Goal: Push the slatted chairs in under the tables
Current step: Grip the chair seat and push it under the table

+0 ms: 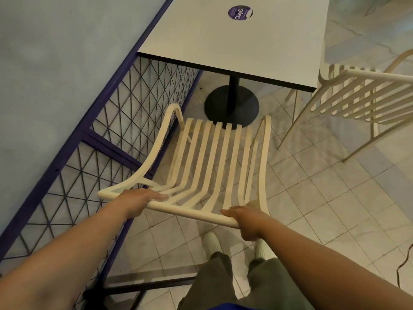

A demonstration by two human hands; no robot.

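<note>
On the tiled floor, beside the railing: one cream slatted chair with curved armrests (207, 157), standing in front of the table, its seat front near the table's round base and not yet under the top.
Chairs: two in view; the second cream slatted chair (362, 97) stands at the table's right side, partly cut off by the frame edge.
Table: one white rectangular table with a dark edge (201, 41), on a single black pedestal with a round base (232, 104).
Sticker: one round purple sticker (240, 12) on the table top.
Left hand (138, 201): its grip rests over the top rail of the near chair's back, toward the left corner, fingers laid flat along the rail.
Right hand (248, 222): its grip is clenched around the same rail near the right corner.
Railing: one purple metal railing with wire mesh (107, 135), just left of the near chair.
Feet: two pale shoes (210, 241) below the rail.
</note>
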